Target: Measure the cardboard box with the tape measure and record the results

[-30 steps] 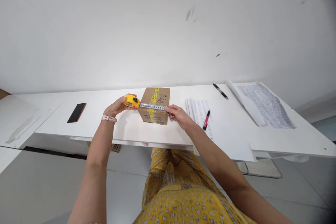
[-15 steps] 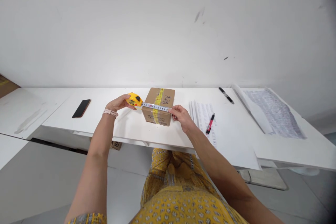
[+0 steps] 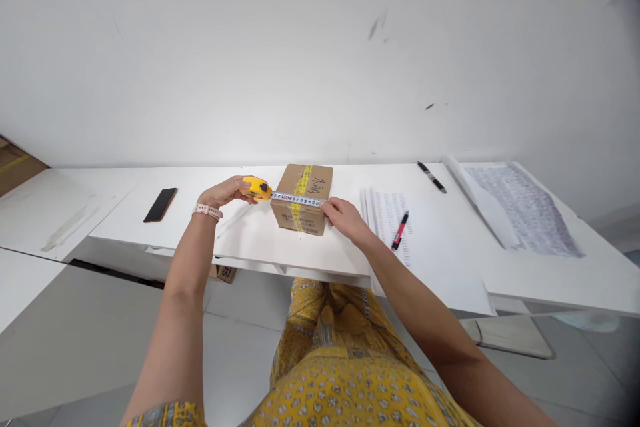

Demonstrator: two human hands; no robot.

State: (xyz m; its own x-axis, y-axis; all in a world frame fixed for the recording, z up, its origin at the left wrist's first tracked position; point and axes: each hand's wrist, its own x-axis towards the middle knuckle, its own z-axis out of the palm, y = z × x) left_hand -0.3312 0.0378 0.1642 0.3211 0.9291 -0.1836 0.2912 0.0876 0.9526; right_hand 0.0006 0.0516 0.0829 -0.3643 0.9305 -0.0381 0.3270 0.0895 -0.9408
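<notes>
A small cardboard box (image 3: 306, 180) with yellow tape and handwriting on top sits on the white table. My left hand (image 3: 228, 191), with a pale pink band at the wrist, is closed around a yellow tape measure (image 3: 257, 189) just left of the box. The numbered blade (image 3: 297, 199) runs out of the case to the right, across the box near its front top edge. At the box's right front corner, my right hand (image 3: 343, 217) pinches the blade's end between thumb and finger. That tip is hidden by the fingers.
A dark phone (image 3: 161, 205) lies on the table (image 3: 250, 240) to the left. Right of the box are printed sheets (image 3: 425, 267) with a red and black pen (image 3: 400, 231) on them. A black marker (image 3: 431, 177) and more papers (image 3: 525, 210) lie further right. A wall stands behind.
The view has shifted slightly. My right hand's fingers have closed in a little at the box's right edge. The tape measure and box keep nearly the same places.
</notes>
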